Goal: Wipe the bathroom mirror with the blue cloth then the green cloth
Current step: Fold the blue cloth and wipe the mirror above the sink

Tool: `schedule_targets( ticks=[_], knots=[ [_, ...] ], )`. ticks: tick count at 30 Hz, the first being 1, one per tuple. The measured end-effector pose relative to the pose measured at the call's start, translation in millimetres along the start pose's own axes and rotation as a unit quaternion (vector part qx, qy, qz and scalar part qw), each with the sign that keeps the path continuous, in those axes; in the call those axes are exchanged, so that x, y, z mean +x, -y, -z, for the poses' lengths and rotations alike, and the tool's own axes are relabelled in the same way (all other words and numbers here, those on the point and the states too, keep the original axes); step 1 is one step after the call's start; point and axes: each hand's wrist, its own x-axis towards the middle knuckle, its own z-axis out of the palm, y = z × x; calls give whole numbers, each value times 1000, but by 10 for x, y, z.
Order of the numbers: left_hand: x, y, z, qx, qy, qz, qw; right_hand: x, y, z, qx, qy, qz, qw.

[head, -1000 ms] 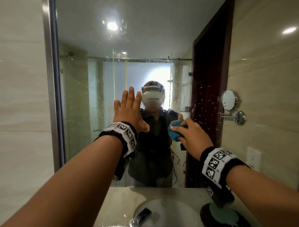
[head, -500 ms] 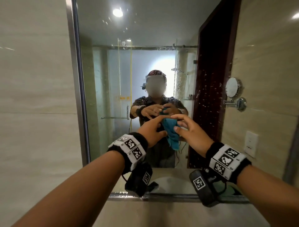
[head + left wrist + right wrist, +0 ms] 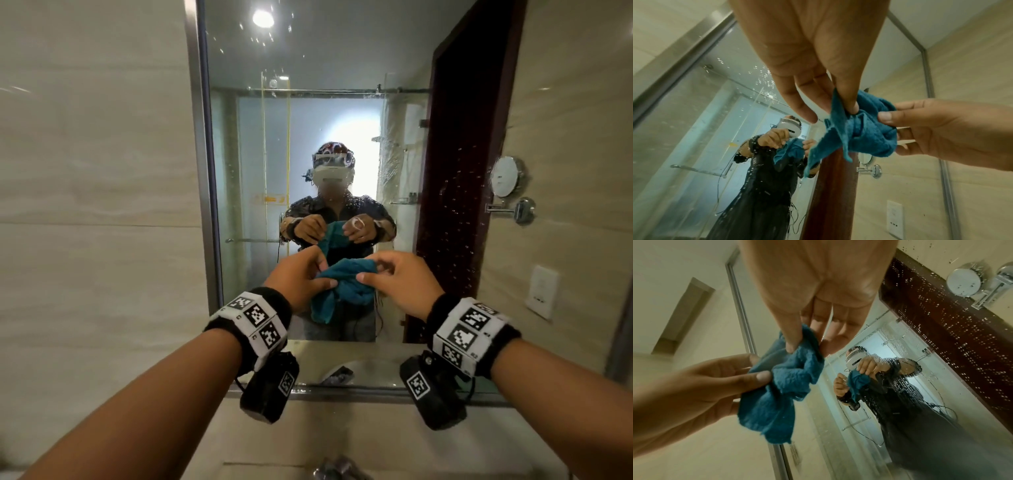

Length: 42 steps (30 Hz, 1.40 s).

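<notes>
Blue cloth [image 3: 346, 282], just one, hangs bunched up in the air in front of the mirror [image 3: 308, 120], held between two hands. The left hand [image 3: 297, 275] pinches one side of it with thumb and fingers, and the right hand [image 3: 399, 281] pinches the other side the same way. One loose corner of the cloth droops down below the hands. From the left wrist view, the left thumb presses into a fold of the cloth [image 3: 857, 129] while the right hand [image 3: 941, 129] grips the other end. The mirror has many small water drops on it, mostly near the top and along the right side. In the glass you can see one person holding the cloth. One small round mirror [image 3: 506, 177] on a metal arm sticks out from the tiled wall [image 3: 85, 171] on the right. One white wall socket [image 3: 542, 291] sits lower down on that side. Each wrist wears one band [image 3: 255, 317] with black and white square marks.
</notes>
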Motion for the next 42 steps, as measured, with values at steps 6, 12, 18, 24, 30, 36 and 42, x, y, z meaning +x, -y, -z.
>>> schedule_targets(
  ticks=[6, 12, 18, 24, 30, 36, 42],
  knots=[
    [-185, -15, 122, 29, 61, -12, 998, 38, 30, -77, -45, -37, 15, 998],
    [-203, -146, 114, -27, 50, 51, 997, 131, 74, -69, 21, 1, 19, 1000],
    [-136, -182, -5, 35, 35, 110, 993, 196, -27, -105, 133, 63, 8, 989],
    [-114, -103, 87, 75, -16, 116, 990, 270, -57, -182, 97, 41, -5, 994],
    [-71, -80, 237, -83, 43, 152, 984, 275, 93, -391, 43, 18, 88, 995],
    [-16, 111, 558, -95, 23, 117, 988, 275, 333, -616, 67, 130, 91, 985],
    [45, 325, 745, -69, -34, 55, 996, 490, 478, -715, 80, 74, 26, 994]
  ],
)
